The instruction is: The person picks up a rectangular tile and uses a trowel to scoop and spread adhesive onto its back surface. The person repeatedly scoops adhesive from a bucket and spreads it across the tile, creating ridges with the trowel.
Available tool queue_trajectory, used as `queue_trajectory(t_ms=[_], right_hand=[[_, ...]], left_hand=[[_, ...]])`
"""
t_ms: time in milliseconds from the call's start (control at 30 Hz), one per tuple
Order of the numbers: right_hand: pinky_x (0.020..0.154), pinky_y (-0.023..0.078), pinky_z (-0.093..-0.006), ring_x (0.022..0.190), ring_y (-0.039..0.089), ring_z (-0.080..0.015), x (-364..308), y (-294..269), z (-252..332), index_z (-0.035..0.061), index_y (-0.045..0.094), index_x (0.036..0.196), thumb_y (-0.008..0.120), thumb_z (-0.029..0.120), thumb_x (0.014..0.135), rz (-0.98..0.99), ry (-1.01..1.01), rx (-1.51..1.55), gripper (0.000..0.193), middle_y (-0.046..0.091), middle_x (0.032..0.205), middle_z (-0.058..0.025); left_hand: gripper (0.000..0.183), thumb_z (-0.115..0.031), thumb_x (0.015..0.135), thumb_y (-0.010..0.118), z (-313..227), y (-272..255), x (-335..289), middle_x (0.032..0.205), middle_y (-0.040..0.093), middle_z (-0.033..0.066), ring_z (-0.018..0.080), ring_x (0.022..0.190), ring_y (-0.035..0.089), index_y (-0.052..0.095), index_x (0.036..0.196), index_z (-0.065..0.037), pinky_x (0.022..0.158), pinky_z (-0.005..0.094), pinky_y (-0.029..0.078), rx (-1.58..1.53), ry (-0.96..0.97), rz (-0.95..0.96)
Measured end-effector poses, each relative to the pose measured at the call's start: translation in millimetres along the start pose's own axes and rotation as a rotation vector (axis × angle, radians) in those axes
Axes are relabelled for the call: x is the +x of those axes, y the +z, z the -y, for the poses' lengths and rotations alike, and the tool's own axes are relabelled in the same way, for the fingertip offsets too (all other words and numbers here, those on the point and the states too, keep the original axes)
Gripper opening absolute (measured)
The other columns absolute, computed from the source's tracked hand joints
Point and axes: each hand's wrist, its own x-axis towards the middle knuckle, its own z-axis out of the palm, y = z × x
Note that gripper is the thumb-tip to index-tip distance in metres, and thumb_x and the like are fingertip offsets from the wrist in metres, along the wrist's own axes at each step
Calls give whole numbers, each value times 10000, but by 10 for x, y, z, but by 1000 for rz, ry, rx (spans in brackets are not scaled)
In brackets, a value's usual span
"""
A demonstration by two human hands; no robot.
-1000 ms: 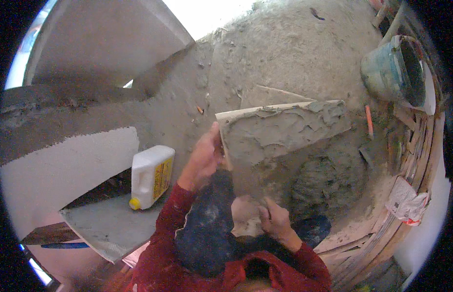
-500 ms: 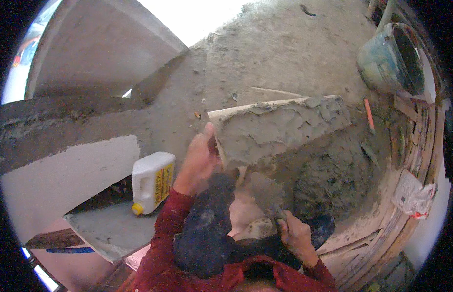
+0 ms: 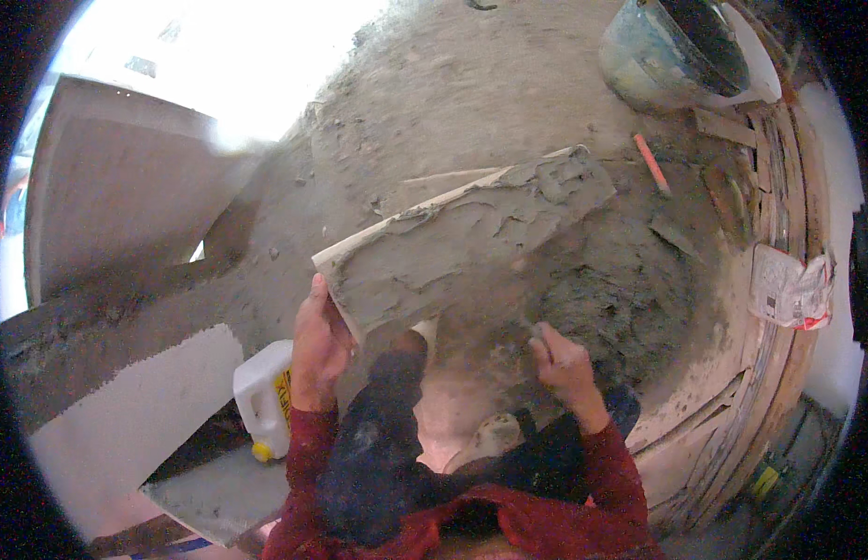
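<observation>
My left hand (image 3: 320,347) grips the near left end of a long rectangular tile (image 3: 359,241), holding it tilted. Grey wet mortar (image 3: 471,238) covers the face turned toward me in an uneven, ridged layer. My right hand (image 3: 565,369) is closed around the handle of a trowel (image 3: 530,327), just below the tile's near edge; its blade is blurred against the grey background. Right of the tile lies a heap of wet mortar (image 3: 621,317), close to my right hand.
A white jug (image 3: 263,397) with a yellow cap stands on a grey slab (image 3: 229,495) left of my left arm. A stained bucket (image 3: 644,61) is at the far right, near an orange-handled tool (image 3: 651,163). Wooden planks (image 3: 765,345) and a crumpled packet (image 3: 791,289) line the right side.
My view has shifted, so surroundings sit differently in the picture. The tile is tilted more, with its far right end higher. My right hand and the trowel have moved up toward the tile.
</observation>
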Motion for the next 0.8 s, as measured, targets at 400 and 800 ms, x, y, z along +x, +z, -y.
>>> queue_trajectory(t_ms=[400,800], right_hand=[[577,484,-486,626,584,-423,200,-507,-1343,2,629,1020,490,345,948,-360,366,-172,377,637,753,-213],[331,351,-239,422,427,-68,768,-789,-1900,96,598,963,527,440,934,88,1007,994,353,512,640,10]], left_hand=[[496,-371,1015,361,30,-204,121,1333,500,129,280,1203,497,418,1343,-3,1021,431,398,49,47,73],[442,-330,1019,368,-77,-247,272,1279,551,128,268,1152,547,469,1301,-6,999,414,424,50,41,58]])
